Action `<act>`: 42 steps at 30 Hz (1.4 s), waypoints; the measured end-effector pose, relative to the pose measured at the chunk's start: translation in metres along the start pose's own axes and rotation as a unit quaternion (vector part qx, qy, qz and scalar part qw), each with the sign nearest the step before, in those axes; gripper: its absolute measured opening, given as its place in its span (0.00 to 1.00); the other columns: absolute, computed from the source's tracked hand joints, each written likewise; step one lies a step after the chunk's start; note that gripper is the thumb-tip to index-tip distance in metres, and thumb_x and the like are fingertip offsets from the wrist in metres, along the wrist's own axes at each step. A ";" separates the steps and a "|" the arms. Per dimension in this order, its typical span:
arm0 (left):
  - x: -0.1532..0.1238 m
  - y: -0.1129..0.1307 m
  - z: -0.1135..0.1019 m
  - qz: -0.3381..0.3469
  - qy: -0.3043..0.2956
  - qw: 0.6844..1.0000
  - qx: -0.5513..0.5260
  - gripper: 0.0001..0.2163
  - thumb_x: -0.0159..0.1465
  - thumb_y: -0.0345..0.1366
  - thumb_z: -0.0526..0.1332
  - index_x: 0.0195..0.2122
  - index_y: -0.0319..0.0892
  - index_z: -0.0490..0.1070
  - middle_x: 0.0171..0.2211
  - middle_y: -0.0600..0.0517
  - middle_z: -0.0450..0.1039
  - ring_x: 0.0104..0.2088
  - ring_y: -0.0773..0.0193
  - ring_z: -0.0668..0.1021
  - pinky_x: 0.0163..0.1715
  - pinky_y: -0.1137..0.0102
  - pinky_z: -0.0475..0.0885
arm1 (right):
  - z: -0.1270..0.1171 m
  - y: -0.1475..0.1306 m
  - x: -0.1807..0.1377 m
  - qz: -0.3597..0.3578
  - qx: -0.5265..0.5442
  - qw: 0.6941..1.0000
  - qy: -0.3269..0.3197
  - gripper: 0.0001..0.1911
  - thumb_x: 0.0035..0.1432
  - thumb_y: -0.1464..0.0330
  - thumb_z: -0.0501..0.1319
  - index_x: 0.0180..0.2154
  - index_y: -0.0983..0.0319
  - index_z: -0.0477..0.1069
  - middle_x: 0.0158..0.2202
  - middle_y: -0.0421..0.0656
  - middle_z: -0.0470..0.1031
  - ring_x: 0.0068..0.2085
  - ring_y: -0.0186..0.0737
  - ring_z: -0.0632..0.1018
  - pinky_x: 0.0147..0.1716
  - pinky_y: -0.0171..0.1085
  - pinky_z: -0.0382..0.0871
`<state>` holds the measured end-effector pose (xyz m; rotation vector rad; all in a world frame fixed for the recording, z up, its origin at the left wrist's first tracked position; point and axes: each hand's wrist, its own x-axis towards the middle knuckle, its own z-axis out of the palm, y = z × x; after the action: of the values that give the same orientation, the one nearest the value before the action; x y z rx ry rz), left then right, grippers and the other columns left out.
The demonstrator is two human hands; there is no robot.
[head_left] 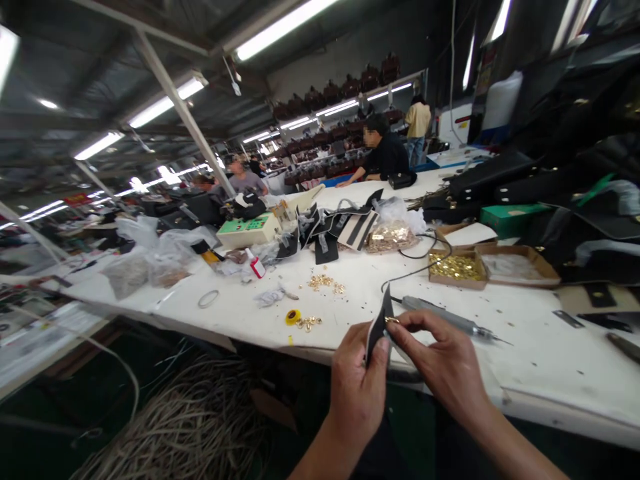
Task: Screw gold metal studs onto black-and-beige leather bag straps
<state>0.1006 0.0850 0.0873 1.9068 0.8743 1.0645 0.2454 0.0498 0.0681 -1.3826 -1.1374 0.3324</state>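
Observation:
My left hand (357, 373) grips a black leather piece (380, 323) with a pale edge, held upright over the table's front edge. Between thumb and forefinger, my right hand (440, 353) pinches a small gold metal fitting (392, 320) against the face of that piece. The fingers partly cover the fitting, so its exact shape is hidden. Just behind my right hand lies a grey electric screwdriver (440, 312) with a thin bit and a black cord. Small gold fittings (310, 323) rest beside a yellow round item (293, 317) to the left, and more gold parts (325, 284) are scattered further back.
Cardboard boxes hold gold parts (457, 267) and a clear bag (513, 267) at the right. Black leather pieces (327, 247), a red-and-white bottle (256, 265) and a green-panelled machine (249, 230) stand further back. Pale strips (190, 420) heap on the floor. A person (387, 153) leans over the far table.

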 end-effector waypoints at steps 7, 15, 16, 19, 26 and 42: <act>-0.007 0.000 0.005 0.062 0.010 0.997 0.035 0.19 0.71 0.31 0.55 0.61 0.51 0.70 0.51 0.48 0.75 0.52 0.59 0.77 0.55 0.65 0.72 | 0.000 0.004 -0.005 -0.042 0.014 0.999 -0.006 0.11 0.61 0.58 0.66 0.36 0.57 0.80 0.37 0.44 0.82 0.39 0.46 0.82 0.36 0.37 0.77; -0.017 -0.007 0.008 0.108 0.021 0.982 0.152 0.26 0.67 0.34 0.59 0.67 0.47 0.61 0.67 0.40 0.60 0.62 0.49 0.73 0.59 0.58 0.73 | -0.014 0.004 -0.004 -0.028 -0.010 0.994 -0.102 0.20 0.56 0.53 0.66 0.45 0.56 0.78 0.47 0.45 0.81 0.49 0.53 0.81 0.45 0.42 0.78; -0.018 -0.007 0.009 0.110 0.018 0.979 0.169 0.28 0.66 0.36 0.60 0.68 0.46 0.60 0.68 0.39 0.58 0.63 0.46 0.72 0.59 0.56 0.73 | -0.014 0.005 -0.004 -0.019 -0.012 0.994 -0.107 0.22 0.55 0.51 0.66 0.46 0.57 0.78 0.47 0.45 0.81 0.48 0.54 0.81 0.45 0.43 0.78; -0.021 -0.009 0.013 0.129 0.024 0.966 0.222 0.32 0.64 0.38 0.62 0.69 0.42 0.57 0.70 0.35 0.56 0.64 0.41 0.70 0.59 0.52 0.73 | -0.012 0.005 -0.004 0.008 -0.009 0.993 -0.119 0.28 0.51 0.48 0.68 0.48 0.58 0.77 0.48 0.46 0.81 0.49 0.57 0.80 0.46 0.47 0.77; -0.027 -0.022 0.026 0.145 0.044 0.944 0.294 0.40 0.58 0.38 0.66 0.71 0.42 0.54 0.71 0.37 0.54 0.64 0.39 0.69 0.59 0.49 0.74 | -0.006 0.002 -0.003 0.137 0.088 0.979 -0.124 0.24 0.59 0.48 0.64 0.42 0.61 0.78 0.40 0.46 0.82 0.42 0.52 0.80 0.41 0.43 0.74; 0.035 -0.095 0.026 -0.070 0.097 0.992 -0.031 0.16 0.57 0.50 0.69 0.42 0.47 0.80 0.58 0.47 0.73 0.59 0.46 0.74 0.61 0.52 0.70 | 0.000 0.045 0.026 0.261 0.333 0.889 -0.175 0.18 0.51 0.55 0.69 0.34 0.65 0.81 0.27 0.42 0.77 0.27 0.36 0.73 0.31 0.34 0.65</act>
<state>0.1202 0.1510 0.0088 1.6845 1.0538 1.1905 0.2764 0.0808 0.0399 -0.9942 -0.7847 1.2825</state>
